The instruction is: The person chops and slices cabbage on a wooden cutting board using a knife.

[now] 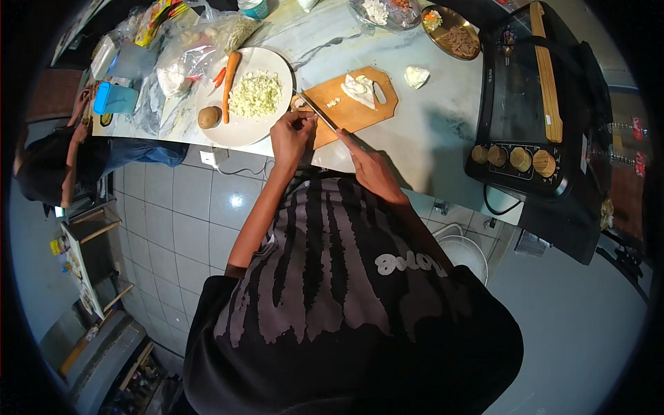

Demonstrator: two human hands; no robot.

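Note:
My right hand [371,169] grips a knife [319,111], whose blade slants up and left over the wooden cutting board [366,123]. At the board's left edge, my left hand [293,140] has its fingers pinched together close to the blade. Whatever lies between those fingers is too small to make out. A piece of white food [358,90] and a few small cut bits [333,102] rest on the board. Left of it, a large white plate [266,63] carries a heap of chopped pale vegetable [255,94], a carrot [230,83], red chillies [220,76] and a brown potato-like item [207,117].
Another white piece [416,77] lies right of the board. A black toaster oven [519,104] stands at the right, near a metal dish [453,38] of food. Plastic bags [197,52] and a blue container [116,98] are at left, where another person [52,162] stands.

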